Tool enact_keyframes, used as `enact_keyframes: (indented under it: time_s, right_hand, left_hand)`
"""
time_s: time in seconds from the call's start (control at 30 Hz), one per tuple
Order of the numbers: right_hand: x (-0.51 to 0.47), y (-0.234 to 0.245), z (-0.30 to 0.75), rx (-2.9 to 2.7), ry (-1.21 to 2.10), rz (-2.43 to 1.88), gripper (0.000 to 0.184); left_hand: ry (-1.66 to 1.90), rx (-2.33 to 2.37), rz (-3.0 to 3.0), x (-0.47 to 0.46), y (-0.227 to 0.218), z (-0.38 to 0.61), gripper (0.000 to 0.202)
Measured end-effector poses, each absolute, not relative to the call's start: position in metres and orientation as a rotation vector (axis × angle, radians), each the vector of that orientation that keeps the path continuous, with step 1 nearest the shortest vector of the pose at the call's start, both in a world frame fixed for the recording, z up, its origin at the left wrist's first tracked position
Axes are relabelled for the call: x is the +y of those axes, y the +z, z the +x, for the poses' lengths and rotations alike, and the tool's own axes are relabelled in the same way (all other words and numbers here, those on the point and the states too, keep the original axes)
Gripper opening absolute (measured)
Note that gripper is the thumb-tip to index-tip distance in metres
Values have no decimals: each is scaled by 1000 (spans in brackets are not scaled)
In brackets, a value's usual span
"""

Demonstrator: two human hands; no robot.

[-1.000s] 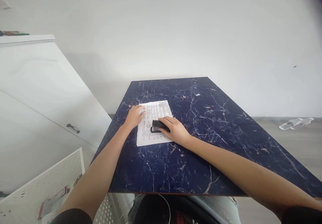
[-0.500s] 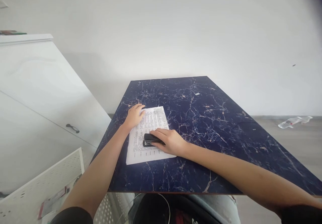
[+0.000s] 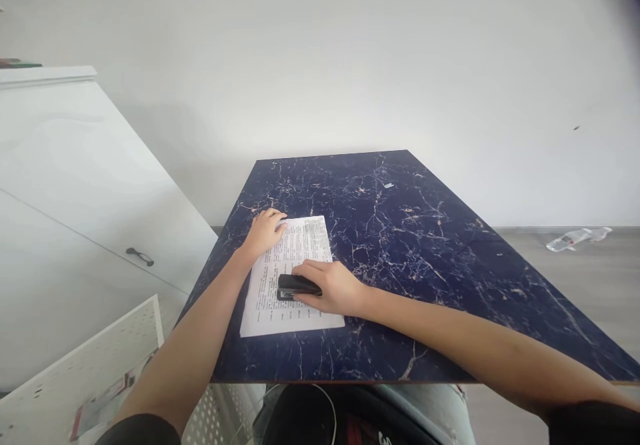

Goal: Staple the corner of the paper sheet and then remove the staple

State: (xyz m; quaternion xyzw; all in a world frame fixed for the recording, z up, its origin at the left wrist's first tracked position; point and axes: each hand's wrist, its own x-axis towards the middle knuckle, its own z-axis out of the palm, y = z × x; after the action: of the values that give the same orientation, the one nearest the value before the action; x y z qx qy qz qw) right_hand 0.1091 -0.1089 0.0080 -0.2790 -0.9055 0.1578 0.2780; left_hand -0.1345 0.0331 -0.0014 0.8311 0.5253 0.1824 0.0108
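A few printed sheets of paper lie on the dark blue marbled table. My right hand is wrapped round a black stapler, which rests over the lower middle of the top sheet with its front end pointing left. At the sheets' upper left corner lies my left hand, fingers stretched out along the far edge and thumb on the paper. Whether any of its fingers reach under the sheets I cannot see.
A small pale scrap sits near the far part of the table. On the left are a white cabinet and a white perforated basket. A clear plastic bottle lies on the floor at right.
The sheets have slid a little toward me and to the left. My right hand and the stapler have shifted slightly the same way; my left hand has hardly moved.
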Motion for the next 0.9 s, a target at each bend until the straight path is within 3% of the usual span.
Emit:
enact_keyframes:
  time_s: [0.37,0.67,0.9]
  right_hand:
    - [-112,21,118,-2647,475,-881,28]
    - [-110,25,215,-2501,637,-1066,28]
    - [-108,25,225,-2539,351,-1088,34]
  left_hand:
    - [572,1634,2602,27,1,-124,37]
    - [455,1421,2675,19,-8,-96,44]
    - [613,1643,2507,10,-1,-61,36]
